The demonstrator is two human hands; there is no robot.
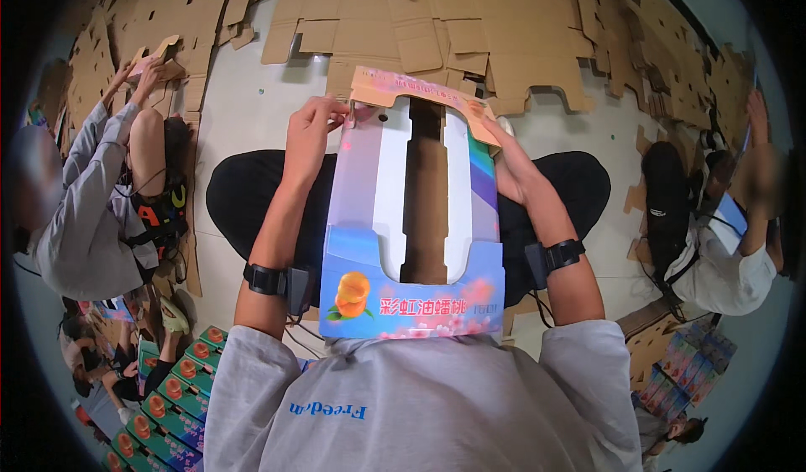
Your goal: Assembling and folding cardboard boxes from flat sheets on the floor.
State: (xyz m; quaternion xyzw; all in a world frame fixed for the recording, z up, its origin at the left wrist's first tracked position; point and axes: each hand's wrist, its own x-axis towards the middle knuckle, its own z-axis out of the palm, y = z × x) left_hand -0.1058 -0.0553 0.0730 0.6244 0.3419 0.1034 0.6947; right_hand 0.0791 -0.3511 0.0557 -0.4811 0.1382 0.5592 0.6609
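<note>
Grey shirt [420,396] fills the lower centre; above it, mid-frame, lies the colourful box [390,195], its near end seemingly formed, its far end apparently unfinished. The left hand [311,128] pinches its upper-left corner; the right hand [514,163] grips the upper-right one.

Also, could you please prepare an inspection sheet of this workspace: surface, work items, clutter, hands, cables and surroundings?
Surface: pale floor, partly covered by cardboard.
Work items: printed carton over the lap, a long opening between its white inner flaps.
Clutter: flattened brown cardboard spread ahead, pieces overlapping.
Hands: left hand at the carton's far left corner, firmness of grip unclear; right hand holds the far right corner.
Cables: thin dark cables near both wristbands.
Surroundings: seated co-workers at left and right; green printed cartons at lower left.
</note>
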